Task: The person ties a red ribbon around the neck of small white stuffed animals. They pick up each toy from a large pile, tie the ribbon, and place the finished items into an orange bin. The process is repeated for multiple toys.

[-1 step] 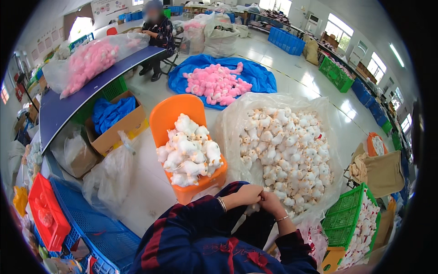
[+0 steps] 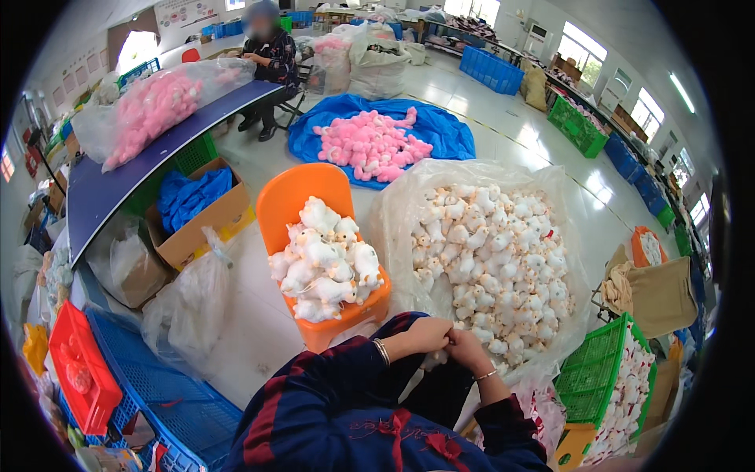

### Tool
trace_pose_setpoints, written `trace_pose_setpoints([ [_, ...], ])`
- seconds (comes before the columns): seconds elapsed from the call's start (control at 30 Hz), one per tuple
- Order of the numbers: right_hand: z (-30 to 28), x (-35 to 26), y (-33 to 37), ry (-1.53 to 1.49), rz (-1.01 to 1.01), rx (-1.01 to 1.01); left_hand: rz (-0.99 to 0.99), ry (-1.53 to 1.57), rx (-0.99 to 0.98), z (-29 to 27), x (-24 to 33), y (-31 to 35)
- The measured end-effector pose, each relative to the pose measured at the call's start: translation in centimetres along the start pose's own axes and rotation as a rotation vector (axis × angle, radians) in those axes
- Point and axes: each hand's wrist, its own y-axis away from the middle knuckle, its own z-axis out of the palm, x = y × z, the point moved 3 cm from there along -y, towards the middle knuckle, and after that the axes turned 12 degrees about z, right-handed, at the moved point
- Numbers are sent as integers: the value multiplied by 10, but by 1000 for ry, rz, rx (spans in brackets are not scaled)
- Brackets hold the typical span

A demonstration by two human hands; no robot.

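Observation:
My left hand (image 2: 427, 334) and my right hand (image 2: 469, 351) meet over my lap, their fingers closed and touching each other. Whatever they pinch is hidden by the hands. Just below them a bit of something white (image 2: 432, 360) shows, perhaps part of a plush toy; I cannot tell whether it is held. Beyond my hands, to the right, a large clear plastic bag (image 2: 399, 228) lies open, full of small white plush toys (image 2: 503, 259) with orange-brown touches. Ahead to the left, more white plush toys (image 2: 322, 256) are heaped on the seat of an orange chair (image 2: 303, 189).
Pink plush toys (image 2: 370, 145) lie on a blue sheet (image 2: 452, 141) ahead. A person (image 2: 271, 55) sits at a blue-topped table (image 2: 98, 189). Left are a cardboard box (image 2: 200, 216), a blue crate (image 2: 149, 362) and a red tray (image 2: 79, 377); right, a green crate (image 2: 590, 377).

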Motion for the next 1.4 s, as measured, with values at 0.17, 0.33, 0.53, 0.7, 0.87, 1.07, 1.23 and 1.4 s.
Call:
trace_pose_setpoints([
  [0.17,2,3,-1,45,-18,13,-16,-41,-45,1,-3,-5],
  [0.33,6,4,1,42,-27,68,17,8,-63,6,-8,-11],
  [0.53,6,1,6,71,-73,145,14,-8,-148,9,-13,-16],
  [0.7,5,-3,10,89,-94,218,-25,-98,-248,7,-13,-22],
  [0.87,3,-5,16,92,-77,232,-73,-173,-296,0,1,-23],
  [1.07,0,0,18,23,-79,257,-63,-245,-304,-4,7,-25],
  [1.23,-1,0,13,39,-53,191,68,-214,-295,7,-11,-23],
  [1.4,-1,4,11,49,-12,178,64,-105,-271,-2,9,-20],
])
